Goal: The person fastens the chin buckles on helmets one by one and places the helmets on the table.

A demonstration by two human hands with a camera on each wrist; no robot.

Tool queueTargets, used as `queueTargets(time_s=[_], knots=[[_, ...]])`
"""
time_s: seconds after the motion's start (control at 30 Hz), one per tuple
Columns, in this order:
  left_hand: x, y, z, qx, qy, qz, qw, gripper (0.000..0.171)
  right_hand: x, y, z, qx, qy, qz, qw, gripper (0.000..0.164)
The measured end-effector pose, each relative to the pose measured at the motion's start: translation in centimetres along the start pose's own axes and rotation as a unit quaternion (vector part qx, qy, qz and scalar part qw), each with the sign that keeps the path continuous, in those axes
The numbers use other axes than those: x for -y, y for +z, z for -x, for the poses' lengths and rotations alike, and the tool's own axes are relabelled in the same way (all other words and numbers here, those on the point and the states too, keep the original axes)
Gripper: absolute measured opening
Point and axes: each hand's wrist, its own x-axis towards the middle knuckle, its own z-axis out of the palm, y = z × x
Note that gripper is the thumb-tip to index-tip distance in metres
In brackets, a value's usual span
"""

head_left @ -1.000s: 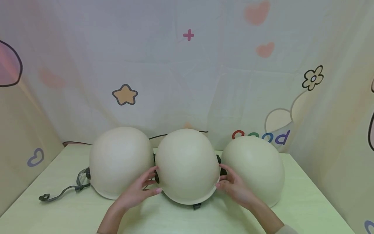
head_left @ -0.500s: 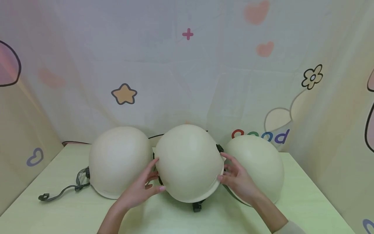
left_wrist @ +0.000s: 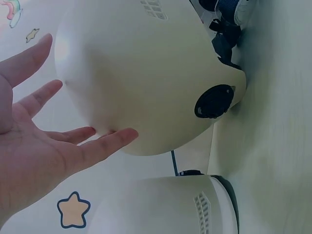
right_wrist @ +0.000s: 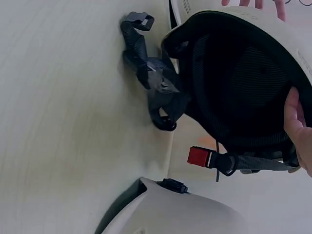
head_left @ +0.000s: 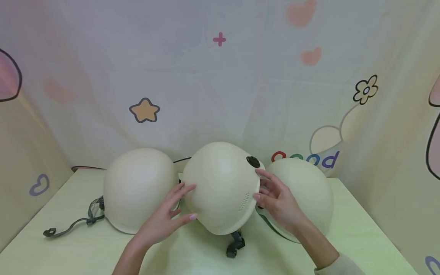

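Note:
The cream middle helmet is tilted in the head view, its rim raised on the right and a round black vent showing. My right hand grips that rim; the right wrist view shows a finger against the black lining. My left hand has its fingers spread along the shell's left side, with fingertips touching or very near it in the left wrist view. A dark chin strap hangs below the helmet. In the right wrist view, a red buckle dangles from another strap.
One cream helmet stands on the left, its strap trailing on the pale table. Another cream helmet stands close by on the right. A printed curtain hangs behind the table.
The middle helmet has tilted and turned, its right side rising so that the vent and small holes show. My right hand has moved up with the rim; the strap below hangs farther out.

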Motion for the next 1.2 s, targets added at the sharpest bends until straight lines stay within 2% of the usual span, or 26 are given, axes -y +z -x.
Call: queueTargets(time_s=[0.3, 0.43, 0.63, 0.9, 1.2], knots=[[-0.8, 0.3, -1.0, -0.006, -0.011, -0.002, 0.9999, 0.063, 1.3, 1.1, -0.7, -0.003, -0.021, -0.002, 1.0, 0.059], [-1.1, 0.5, -1.6, -0.011, -0.014, -0.001, 0.9998, 0.066, 1.9, 1.6, -1.0, -0.003, -0.019, 0.021, 1.0, 0.058], [-1.6, 0.8, -2.2, -0.026, -0.021, 0.005, 0.9994, 0.071, 2.5, 2.7, -1.3, 0.002, -0.019, 0.085, 0.996, 0.056], [-2.1, 1.1, -2.3, -0.051, -0.04, 0.007, 0.9979, 0.071, 2.6, 3.9, -1.1, 0.028, -0.025, 0.131, 0.991, 0.054], [-2.1, 1.1, -2.1, -0.051, -0.044, 0.004, 0.9977, 0.071, 2.2, 4.3, -0.8, 0.047, -0.024, 0.124, 0.991, 0.058]])
